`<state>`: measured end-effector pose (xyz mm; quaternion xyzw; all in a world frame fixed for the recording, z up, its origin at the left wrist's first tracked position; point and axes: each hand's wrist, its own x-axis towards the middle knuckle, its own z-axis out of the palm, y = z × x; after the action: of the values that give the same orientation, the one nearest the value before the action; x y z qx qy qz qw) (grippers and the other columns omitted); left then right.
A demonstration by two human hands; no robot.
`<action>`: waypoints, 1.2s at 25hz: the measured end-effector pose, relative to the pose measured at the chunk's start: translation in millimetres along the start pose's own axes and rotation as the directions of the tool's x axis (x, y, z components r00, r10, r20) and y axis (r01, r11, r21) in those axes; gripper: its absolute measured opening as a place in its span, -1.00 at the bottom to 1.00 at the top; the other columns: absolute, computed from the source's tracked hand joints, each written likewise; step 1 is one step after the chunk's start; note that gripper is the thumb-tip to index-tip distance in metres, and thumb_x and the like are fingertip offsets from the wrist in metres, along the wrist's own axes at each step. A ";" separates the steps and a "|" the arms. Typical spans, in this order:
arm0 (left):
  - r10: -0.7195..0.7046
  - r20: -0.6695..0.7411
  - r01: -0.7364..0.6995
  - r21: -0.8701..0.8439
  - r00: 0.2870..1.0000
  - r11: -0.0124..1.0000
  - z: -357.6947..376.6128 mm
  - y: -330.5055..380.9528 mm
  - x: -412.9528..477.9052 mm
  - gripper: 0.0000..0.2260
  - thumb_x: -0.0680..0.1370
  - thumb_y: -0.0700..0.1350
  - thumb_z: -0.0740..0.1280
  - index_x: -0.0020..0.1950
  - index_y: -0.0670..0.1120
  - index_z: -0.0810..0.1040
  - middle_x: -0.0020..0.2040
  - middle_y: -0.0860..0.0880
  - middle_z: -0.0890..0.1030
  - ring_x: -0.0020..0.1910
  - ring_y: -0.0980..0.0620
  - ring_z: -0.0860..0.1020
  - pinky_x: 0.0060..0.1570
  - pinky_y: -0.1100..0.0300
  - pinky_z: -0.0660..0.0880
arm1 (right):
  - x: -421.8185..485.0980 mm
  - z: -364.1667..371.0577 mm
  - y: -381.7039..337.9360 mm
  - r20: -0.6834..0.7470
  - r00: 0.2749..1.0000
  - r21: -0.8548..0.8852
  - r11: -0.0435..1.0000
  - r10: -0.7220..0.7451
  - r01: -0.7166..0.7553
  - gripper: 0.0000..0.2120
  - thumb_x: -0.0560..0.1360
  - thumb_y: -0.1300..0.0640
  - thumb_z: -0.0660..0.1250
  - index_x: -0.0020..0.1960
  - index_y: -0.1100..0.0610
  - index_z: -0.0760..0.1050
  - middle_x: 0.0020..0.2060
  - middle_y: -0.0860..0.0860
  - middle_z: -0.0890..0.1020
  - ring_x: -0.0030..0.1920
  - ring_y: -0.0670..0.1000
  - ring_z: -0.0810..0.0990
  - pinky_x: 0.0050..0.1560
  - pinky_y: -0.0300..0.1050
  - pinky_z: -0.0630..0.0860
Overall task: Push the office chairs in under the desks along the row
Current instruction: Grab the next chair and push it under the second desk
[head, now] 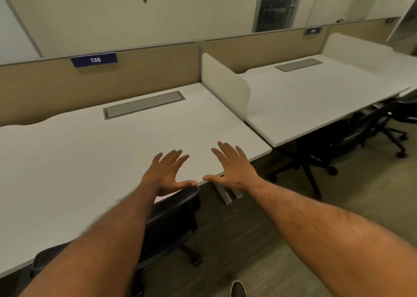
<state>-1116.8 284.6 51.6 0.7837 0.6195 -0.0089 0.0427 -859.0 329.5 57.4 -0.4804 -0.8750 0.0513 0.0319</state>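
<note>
Matt white desk (90,152); black mesh chair (171,215).

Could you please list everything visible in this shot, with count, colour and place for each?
Desks: two in clear view, white, side by side along the row; a third top edge shows far right.
Office chairs: at least three, black; one tucked under the near desk, one under the next desk, one far right.
Cable trays: two, grey, set into the desktops.
Side divider: one, white, between the desks.
Back partition: tan, behind the desks.
Number plate: blue, reads 138, on the partition; another further right, unreadable.
Shoe: one, dark, bottom edge.
Left hand: open, above the chair back.
Right hand: open, over the desk corner.
</note>
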 end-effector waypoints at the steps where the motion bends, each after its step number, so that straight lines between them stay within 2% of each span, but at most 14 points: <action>1: 0.057 -0.037 -0.056 0.026 0.998 0.998 -5.9 16.4 14.9 0.01 0.34 0.66 -0.18 0.66 0.12 -0.04 0.68 0.00 -0.07 0.64 -0.02 -0.11 0.58 -0.14 -0.20 | -12.3 -7.0 18.1 -0.021 0.999 -0.026 0.999 0.043 -0.044 0.01 0.45 -0.60 0.01 0.69 -0.04 -0.11 0.68 0.03 -0.16 0.66 0.07 -0.21 0.63 0.21 -0.20; 5: 0.227 -0.139 -0.212 0.114 0.964 0.970 -35.0 86.6 65.1 0.00 0.36 0.64 -0.21 0.67 0.09 -0.05 0.68 -0.03 -0.08 0.65 -0.04 -0.12 0.58 -0.14 -0.21 | -63.5 -42.6 92.0 -0.115 0.970 -0.099 0.969 0.213 -0.224 0.05 0.42 -0.64 -0.05 0.69 -0.02 -0.14 0.68 0.05 -0.18 0.66 0.08 -0.22 0.63 0.23 -0.21; 8: 0.291 -0.195 -0.263 0.155 0.937 0.952 -64.1 151.2 101.0 0.00 0.36 0.63 -0.23 0.67 0.07 -0.04 0.68 -0.06 -0.08 0.65 -0.06 -0.10 0.59 -0.15 -0.19 | -105.5 -79.7 154.3 -0.193 0.935 -0.130 0.937 0.298 -0.325 0.10 0.35 -0.66 -0.16 0.69 -0.01 -0.13 0.68 0.07 -0.15 0.67 0.09 -0.19 0.63 0.23 -0.20; 11: 0.334 -0.288 -0.296 0.168 0.897 0.940 -96.2 221.3 134.2 -0.03 0.40 0.60 -0.18 0.66 0.05 0.01 0.68 -0.08 -0.01 0.65 -0.08 -0.05 0.58 -0.16 -0.16 | -146.4 -117.0 220.5 -0.279 0.895 -0.106 0.915 0.348 -0.389 0.10 0.35 -0.65 -0.13 0.69 0.00 -0.10 0.68 0.07 -0.13 0.67 0.10 -0.17 0.62 0.25 -0.18; 15: 0.371 -0.378 -0.321 0.191 0.848 0.928 -121.9 315.8 167.7 -0.03 0.43 0.59 -0.17 0.66 0.00 0.07 0.67 -0.12 0.06 0.64 -0.11 0.01 0.59 -0.17 -0.09 | -202.4 -155.3 311.2 -0.337 0.872 -0.127 0.901 0.355 -0.416 0.08 0.40 -0.65 -0.07 0.69 0.02 -0.08 0.68 0.09 -0.10 0.67 0.10 -0.14 0.62 0.26 -0.17; 20: 0.358 -0.453 -0.320 0.161 0.817 0.934 -138.7 439.9 202.5 -0.10 0.50 0.53 -0.11 0.65 -0.04 0.11 0.66 -0.14 0.10 0.63 -0.11 0.04 0.58 -0.18 -0.03 | -265.6 -193.8 415.2 -0.387 0.844 -0.150 0.878 0.372 -0.455 0.12 0.36 -0.67 -0.15 0.68 0.05 -0.04 0.68 0.11 -0.05 0.67 0.12 -0.10 0.62 0.25 -0.18; 23: 0.400 -0.453 -0.348 0.197 0.797 0.917 -146.2 498.7 229.8 -0.14 0.52 0.51 -0.10 0.65 -0.04 0.12 0.65 -0.15 0.12 0.63 -0.11 0.05 0.58 -0.17 -0.03 | -291.3 -208.8 466.5 -0.421 0.813 -0.127 0.862 0.401 -0.491 0.14 0.35 -0.68 -0.16 0.67 0.08 0.01 0.68 0.12 -0.01 0.66 0.13 -0.07 0.62 0.27 -0.15; 30: 0.458 -0.445 -0.406 0.213 0.770 0.889 -140.3 594.0 341.6 -0.15 0.53 0.51 -0.11 0.64 -0.02 0.14 0.65 -0.14 0.13 0.63 -0.13 0.06 0.58 -0.17 -0.03 | -298.2 -216.1 580.4 -0.424 0.782 -0.121 0.827 0.456 -0.548 0.03 0.46 -0.57 0.04 0.68 0.10 0.02 0.67 0.13 0.00 0.66 0.13 -0.07 0.62 0.24 -0.18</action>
<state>-465.7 491.2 201.8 0.8831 0.4117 0.1647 -0.1534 -190.3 400.0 200.1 -0.6981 -0.6905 -0.1406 0.1266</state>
